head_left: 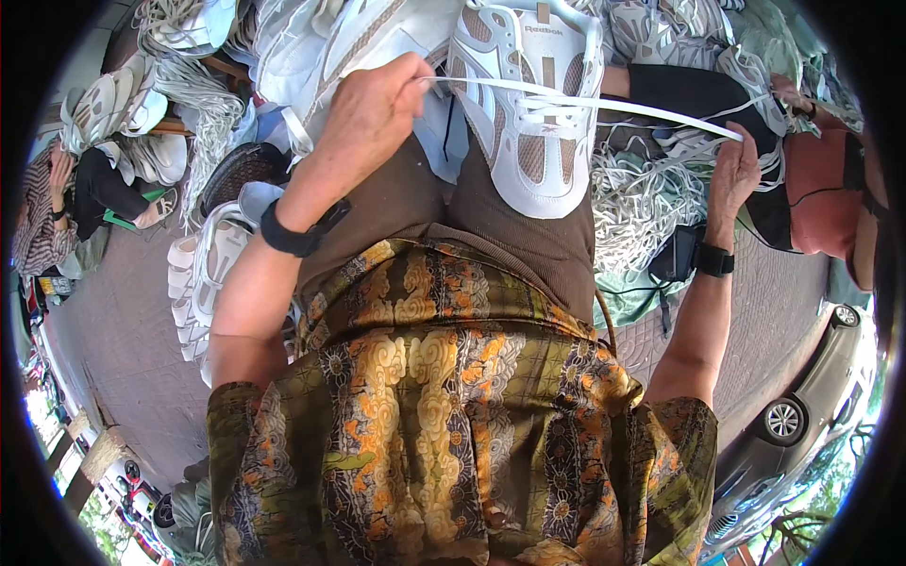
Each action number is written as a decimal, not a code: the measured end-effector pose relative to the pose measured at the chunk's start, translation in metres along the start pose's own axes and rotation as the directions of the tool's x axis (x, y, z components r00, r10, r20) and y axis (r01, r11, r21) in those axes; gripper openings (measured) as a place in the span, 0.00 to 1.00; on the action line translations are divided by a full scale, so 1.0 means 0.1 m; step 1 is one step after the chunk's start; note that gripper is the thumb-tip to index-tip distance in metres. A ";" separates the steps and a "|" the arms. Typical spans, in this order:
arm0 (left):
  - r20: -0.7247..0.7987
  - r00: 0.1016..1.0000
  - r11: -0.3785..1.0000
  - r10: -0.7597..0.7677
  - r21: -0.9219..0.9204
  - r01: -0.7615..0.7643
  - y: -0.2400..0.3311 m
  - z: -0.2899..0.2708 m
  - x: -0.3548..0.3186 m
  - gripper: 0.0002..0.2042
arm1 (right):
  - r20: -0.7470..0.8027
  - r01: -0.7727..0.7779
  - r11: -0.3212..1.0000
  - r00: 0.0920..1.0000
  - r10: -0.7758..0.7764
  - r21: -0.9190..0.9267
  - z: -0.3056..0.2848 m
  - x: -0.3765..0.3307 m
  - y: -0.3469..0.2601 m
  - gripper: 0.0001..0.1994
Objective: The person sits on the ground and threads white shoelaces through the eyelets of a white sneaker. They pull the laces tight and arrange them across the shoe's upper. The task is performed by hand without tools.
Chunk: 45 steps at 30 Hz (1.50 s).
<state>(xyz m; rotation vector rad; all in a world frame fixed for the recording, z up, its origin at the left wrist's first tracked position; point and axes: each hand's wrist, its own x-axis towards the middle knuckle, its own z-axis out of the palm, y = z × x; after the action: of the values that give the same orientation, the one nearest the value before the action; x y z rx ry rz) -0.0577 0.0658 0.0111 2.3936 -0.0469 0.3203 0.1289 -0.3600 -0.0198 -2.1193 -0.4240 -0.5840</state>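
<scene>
A white and beige sneaker upper point(545, 179) rests on my thighs, its rounded toe toward me; no sole shows. A flat white shoelace point(651, 108) runs across it and is threaded through eyelets near the toe. At the left of the upper, my left hand point(382, 113) pinches one part of the lace between thumb and fingertips. My right hand point(734, 174), out to the right, holds the other end in closed fingers. Between the two hands the lace is stretched nearly straight, slanting down to the right.
A heap of loose white laces point(646, 203) lies right of my knee. Stacked shoe uppers point(212, 274) stand by my left thigh, with more piled ahead. People sit at far left point(104, 189) and right point(821, 189). A parked car point(802, 406) is at lower right.
</scene>
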 end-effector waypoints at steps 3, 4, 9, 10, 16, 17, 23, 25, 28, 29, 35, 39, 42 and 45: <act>-0.054 0.999 0.998 -0.002 0.069 0.006 -0.03 -0.04 -0.01 0.06 | 0.015 -0.084 0.992 0.996 0.083 0.089 0.09 -0.08 0.28 0.11; -0.083 0.997 0.991 0.006 0.130 0.005 -0.04 -0.07 -0.01 0.06 | 0.016 -0.108 0.988 0.994 0.107 0.111 0.13 -0.08 0.29 0.11; -0.094 0.986 0.965 0.136 0.236 -0.110 -0.14 -0.13 -0.05 0.05 | 0.007 -0.002 0.992 1.000 0.002 -0.126 -0.07 -0.07 0.40 0.10; -0.059 0.986 0.949 0.157 0.284 -0.134 -0.13 -0.17 -0.13 0.05 | -0.006 -0.051 0.994 0.999 0.050 -0.098 -0.21 -0.11 0.49 0.08; 0.061 0.987 0.922 0.151 0.351 -0.163 0.23 -0.32 -0.73 0.08 | -0.038 -0.195 0.948 0.981 0.191 -0.250 -0.98 -0.49 0.68 0.10; 0.061 0.988 0.919 0.145 0.362 -0.157 0.22 -0.38 -0.81 0.08 | -0.044 -0.216 0.935 0.976 0.212 -0.283 -1.12 -0.56 0.75 0.11; -0.066 0.990 0.717 0.122 0.695 -0.042 -0.21 -0.99 -1.23 0.09 | -0.182 -0.347 0.791 0.938 0.296 -0.504 -2.05 -1.05 1.30 0.12; -0.114 0.993 0.587 -0.014 0.803 0.101 -0.47 -1.26 -1.38 0.09 | -0.202 -0.335 0.721 0.942 0.269 -0.607 -2.32 -1.22 1.43 0.12; -0.186 0.980 0.483 -0.069 0.853 0.196 -0.85 -1.68 -1.62 0.07 | -0.249 -0.350 0.599 0.936 0.247 -0.720 -2.56 -1.43 1.47 0.13; -0.207 0.976 0.473 -0.065 0.855 0.213 -0.98 -1.80 -1.71 0.07 | -0.279 -0.385 0.567 0.922 0.268 -0.728 -2.63 -1.49 1.48 0.13; -0.293 0.932 0.372 -0.214 0.858 0.355 -1.61 -2.34 -2.22 0.06 | -0.394 -0.511 0.445 0.857 0.332 -0.736 -3.25 -1.86 1.66 0.16; -0.404 0.856 0.272 -0.322 0.827 0.492 -2.17 -2.82 -2.81 0.08 | -0.424 -0.547 0.454 0.836 0.349 -0.703 -3.30 -1.96 1.72 0.12; -0.474 0.804 0.188 -0.358 0.807 0.560 -2.35 -3.13 -3.14 0.12 | -0.476 -0.666 0.563 0.745 0.468 -0.489 -3.23 -2.03 1.73 0.10; -0.543 0.737 0.137 -0.402 0.761 0.635 -2.44 -3.19 -3.46 0.15 | -0.496 -0.637 0.763 0.701 0.512 -0.113 -3.09 -1.96 1.73 0.09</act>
<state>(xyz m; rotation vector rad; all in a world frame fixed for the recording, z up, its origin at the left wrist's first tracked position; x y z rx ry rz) -0.4328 0.4408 -0.0033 3.2116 1.5062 0.2762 -0.0258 -0.7279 -0.0851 -2.1297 0.6179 -0.7399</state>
